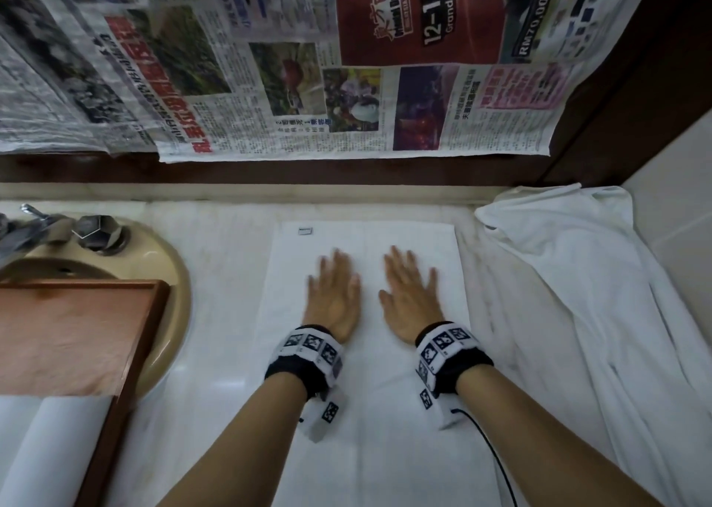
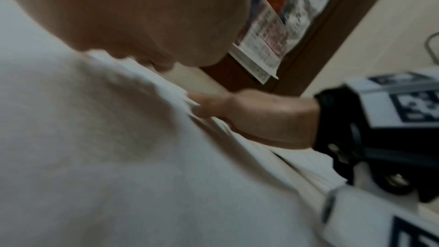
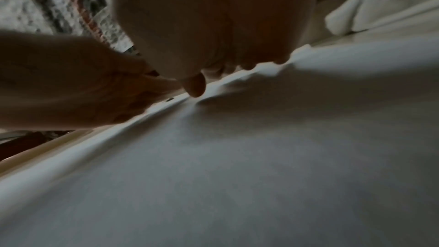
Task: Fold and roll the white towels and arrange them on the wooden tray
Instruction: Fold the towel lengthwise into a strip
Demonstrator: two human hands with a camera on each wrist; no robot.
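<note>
Both hands lie flat, fingers straight and spread, on the white towel (image 1: 364, 372) spread on the counter (image 1: 200, 398), left hand (image 1: 334, 294) just beside right hand (image 1: 410, 294); a wooden tray (image 1: 127, 352) with rolled towels (image 1: 50, 445) sits over the sink (image 1: 169, 275) to the left; a crumpled towel (image 1: 589, 294) lies right. Left wrist view: the palm (image 2: 142, 12) presses the cloth; the right hand lies alongside. Right wrist view: dim, palm (image 3: 213, 16) down on towel.

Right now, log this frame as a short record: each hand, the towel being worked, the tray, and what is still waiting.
left hand: flat, palm down on folded towel
right hand: flat, palm down beside it
folded towel: spread on counter, label at far left corner
wooden tray: over sink, holds rolled towels
loose towel: crumpled, right of folded towel
</note>
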